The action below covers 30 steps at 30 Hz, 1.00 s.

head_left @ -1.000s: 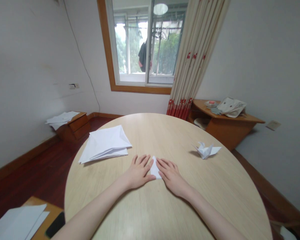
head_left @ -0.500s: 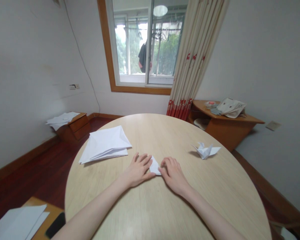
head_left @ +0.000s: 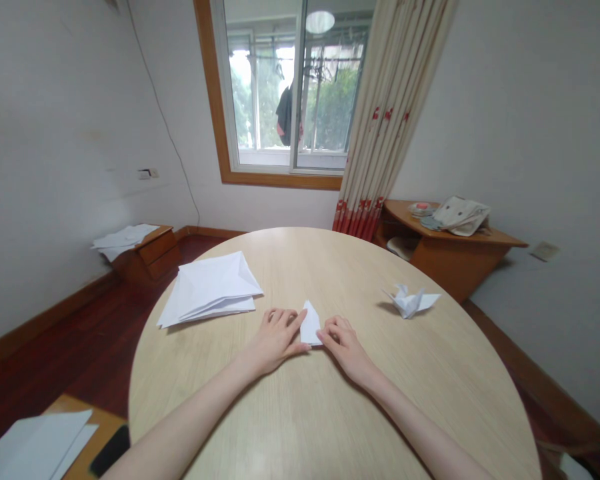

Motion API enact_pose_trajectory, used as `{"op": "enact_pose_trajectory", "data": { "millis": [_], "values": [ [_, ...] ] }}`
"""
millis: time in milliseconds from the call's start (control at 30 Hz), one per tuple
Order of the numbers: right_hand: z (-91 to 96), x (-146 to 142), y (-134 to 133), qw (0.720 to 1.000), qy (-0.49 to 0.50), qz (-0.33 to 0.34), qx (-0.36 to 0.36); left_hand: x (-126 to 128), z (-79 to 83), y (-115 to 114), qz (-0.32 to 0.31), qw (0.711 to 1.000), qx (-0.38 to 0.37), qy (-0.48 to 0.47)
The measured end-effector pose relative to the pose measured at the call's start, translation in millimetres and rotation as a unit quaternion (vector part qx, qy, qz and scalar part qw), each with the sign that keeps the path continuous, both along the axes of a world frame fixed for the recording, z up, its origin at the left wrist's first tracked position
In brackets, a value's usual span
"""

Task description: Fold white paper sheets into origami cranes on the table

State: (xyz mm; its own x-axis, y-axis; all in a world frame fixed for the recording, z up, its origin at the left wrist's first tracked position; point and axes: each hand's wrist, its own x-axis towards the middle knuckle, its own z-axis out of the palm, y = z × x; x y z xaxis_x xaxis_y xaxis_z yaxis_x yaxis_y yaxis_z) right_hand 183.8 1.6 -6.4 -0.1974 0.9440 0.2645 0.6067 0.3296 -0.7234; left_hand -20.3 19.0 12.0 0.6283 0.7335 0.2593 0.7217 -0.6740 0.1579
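On the round wooden table (head_left: 300, 413), an open left hand (head_left: 275, 340) and a curled right hand (head_left: 343, 347) flank a small folded white paper (head_left: 310, 325), seemingly to steady it; whether the right pinches it is unclear.

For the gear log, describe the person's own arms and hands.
The left forearm and right forearm are bare and slim, with no sleeves in view. The left hand and right hand are ungloved, and no watch, ring or bracelet shows.
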Motion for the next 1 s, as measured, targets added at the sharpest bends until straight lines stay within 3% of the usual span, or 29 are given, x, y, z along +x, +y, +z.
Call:
{"op": "enact_pose_trajectory", "data": {
  "millis": [167, 300, 367, 500, 567, 800, 1000],
  "values": [
    [1.5, -2, -2, 1.0, -0.007, -0.008, 0.014, 4, -1.9, 0, 0.016, 0.997, -0.055, -0.047],
    [4.2, -2, -4, 0.998, -0.03, -0.016, 0.044, 7, -3.8, 2, 0.045, 0.972, -0.142, -0.18],
    [4.8, -2, -5, 0.997, -0.037, -0.018, 0.063, 7, -6.4, 4, 0.042, 0.941, -0.205, -0.266],
    [3.1, -1, -4, 0.994, -0.054, -0.025, 0.096, 9, -11.1, 8, 0.008, 0.834, -0.344, -0.431],
    [1.6, -2, -3, 0.992, -0.063, -0.029, 0.109, 10, -10.4, 7, 0.01, 0.808, -0.371, -0.457],
    [6.0, -3, -6, 0.983, -0.119, -0.038, 0.133, 13, 2.0, -2, 0.03, 0.832, -0.343, -0.434],
    [13.2, -2, -9, 0.968, -0.197, -0.029, 0.15, 15, 3.6, -5, 0.036, 0.846, -0.329, -0.417]
  ]
}}
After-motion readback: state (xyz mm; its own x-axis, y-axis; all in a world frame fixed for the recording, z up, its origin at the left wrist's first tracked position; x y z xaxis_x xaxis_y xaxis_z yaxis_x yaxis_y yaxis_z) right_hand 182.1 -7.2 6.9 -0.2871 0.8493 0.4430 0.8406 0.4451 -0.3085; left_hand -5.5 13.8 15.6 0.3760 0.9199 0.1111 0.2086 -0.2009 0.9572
